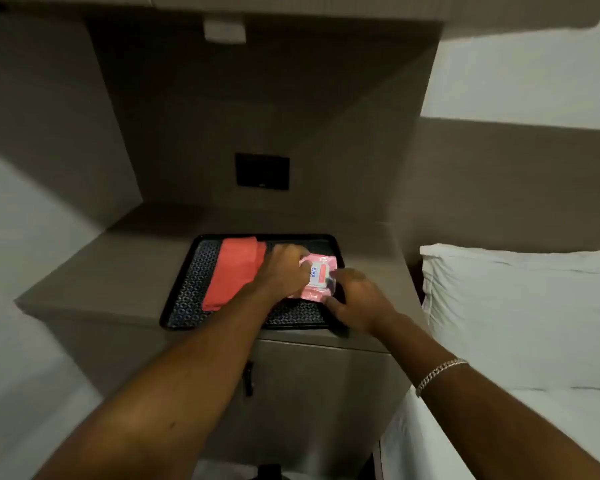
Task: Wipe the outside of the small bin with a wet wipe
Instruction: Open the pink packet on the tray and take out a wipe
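A pink pack of wet wipes (321, 277) lies on the right half of a black patterned tray (191, 285) on a bedside cabinet. My left hand (284, 268) rests on the pack's left side and holds it down. My right hand (357, 299) touches the pack's right and near edge, fingers curled on it. Both hands hide part of the pack. A folded red cloth (234, 271) lies on the tray's left half. No small bin can be made out; a dark object (269, 471) shows at the bottom edge, too cut off to identify.
The grey-brown cabinet top (118, 268) has a door with a dark handle (248, 377) below. A bed with a white pillow (520, 306) stands close on the right. A black wall panel (262, 171) sits behind the tray.
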